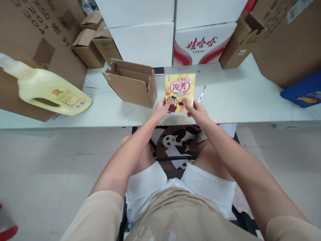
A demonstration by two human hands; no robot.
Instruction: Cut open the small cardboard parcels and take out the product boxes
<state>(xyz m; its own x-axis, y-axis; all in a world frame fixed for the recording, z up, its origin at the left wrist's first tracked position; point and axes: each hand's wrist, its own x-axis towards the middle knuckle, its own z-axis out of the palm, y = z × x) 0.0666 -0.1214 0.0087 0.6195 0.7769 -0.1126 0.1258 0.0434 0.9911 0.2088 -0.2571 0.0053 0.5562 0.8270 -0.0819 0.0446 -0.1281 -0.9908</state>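
Observation:
A flat yellow snack box (180, 87) with red lettering and a cartoon figure is held upright between my two hands, just above the front part of the table. My left hand (162, 108) grips its lower left corner, thumb on the front. On the lower right corner my right hand (197, 112) closes, its thumb also on the front face. To the left stands an open brown cardboard box (131, 87) with its flaps up. A white and grey cutter-like tool (201, 93) lies on the table just right of the yellow box.
The table (230, 100) has a pale green cover. A yellow liquid jug (55, 92) is at left, a dark phone-like object (158, 71) behind the open box, white cartons (147, 43) at the back, a tall brown box (235, 50) and a blue container (303, 88) at right.

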